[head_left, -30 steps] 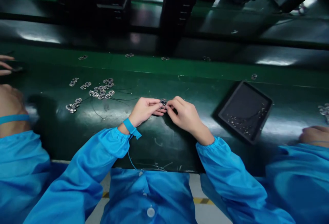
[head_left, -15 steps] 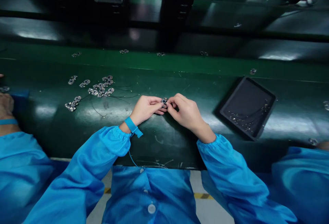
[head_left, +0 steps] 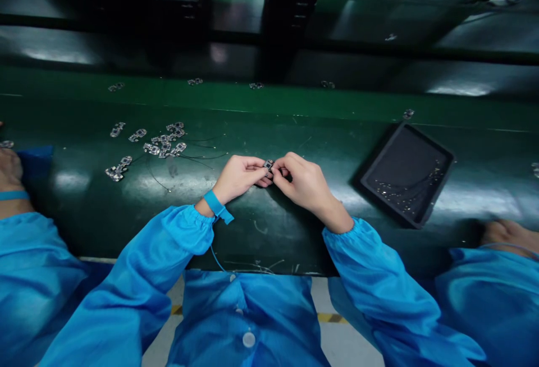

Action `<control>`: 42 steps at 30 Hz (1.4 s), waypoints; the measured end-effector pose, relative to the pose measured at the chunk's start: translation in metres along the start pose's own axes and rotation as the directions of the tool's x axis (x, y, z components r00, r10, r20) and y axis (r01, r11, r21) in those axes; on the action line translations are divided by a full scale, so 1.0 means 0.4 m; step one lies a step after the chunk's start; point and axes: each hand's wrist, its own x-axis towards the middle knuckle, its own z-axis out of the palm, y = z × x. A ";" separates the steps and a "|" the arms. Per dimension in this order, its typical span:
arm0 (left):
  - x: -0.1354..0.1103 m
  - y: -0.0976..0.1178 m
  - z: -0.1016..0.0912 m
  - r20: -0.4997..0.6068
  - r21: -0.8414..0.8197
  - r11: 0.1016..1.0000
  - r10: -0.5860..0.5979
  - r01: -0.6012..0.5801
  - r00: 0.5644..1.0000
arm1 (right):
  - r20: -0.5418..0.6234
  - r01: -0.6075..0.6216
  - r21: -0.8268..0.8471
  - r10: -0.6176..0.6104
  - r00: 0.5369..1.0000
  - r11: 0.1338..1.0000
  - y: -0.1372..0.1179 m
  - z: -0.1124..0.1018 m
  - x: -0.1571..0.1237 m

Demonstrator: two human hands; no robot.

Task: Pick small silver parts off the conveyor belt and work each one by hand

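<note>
A small circuit board (head_left: 268, 164) sits between the thumb and fingers of my left hand (head_left: 242, 177), just above the green bench. My right hand (head_left: 301, 180) is closed in a pinch at the board's right edge; its fingertips hide whatever is between them. To the left lies a loose pile of circuit boards (head_left: 165, 145), some with thin black cables (head_left: 202, 159) trailing right. More boards (head_left: 118, 170) rest nearer to me. On the right a black tray (head_left: 389, 156) holds several thin cables with small shiny ends (head_left: 404, 196).
Along the far green strip, circuit boards (head_left: 256, 85) lie spaced apart. A co-worker's hand (head_left: 9, 168) is at the left edge beside a blue object (head_left: 37, 159). Another co-worker's hand (head_left: 509, 233) rests at the right. A blue wrist strap (head_left: 215, 204) with a cord is on my left wrist.
The boards on the far strip have shifted slightly left. At the right, the co-worker's hand has come into view over a board there. My hands hold nearly the same pose.
</note>
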 end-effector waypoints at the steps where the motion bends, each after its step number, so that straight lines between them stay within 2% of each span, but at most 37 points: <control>1: 0.000 0.000 0.000 -0.003 -0.001 1.000 -0.005 0.005 1.000 | 0.002 0.002 0.005 -0.002 1.000 1.000 0.000 0.000 0.000; 8: -0.002 -0.001 -0.001 -0.037 -0.006 1.000 -0.014 0.013 0.999 | -0.022 0.002 0.050 -0.001 1.000 0.999 0.010 -0.005 -0.002; 18: -0.004 0.001 -0.003 -0.013 0.025 0.999 -0.020 0.021 1.000 | -0.025 -0.027 0.042 0.028 0.999 0.999 0.013 -0.002 -0.002; 24: -0.002 0.000 -0.008 0.045 0.090 0.996 -0.009 0.005 0.999 | -0.025 -0.121 0.119 0.125 0.992 0.986 0.014 -0.004 0.004; 29: 0.001 -0.003 -0.014 0.119 0.128 0.991 0.013 -0.028 0.993 | 0.053 -0.219 0.190 0.213 0.976 0.957 0.011 -0.009 0.011; 42: 0.003 -0.012 -0.012 0.081 0.141 0.990 0.011 -0.022 0.997 | 0.066 -0.254 0.244 0.245 0.967 0.936 0.005 0.006 0.016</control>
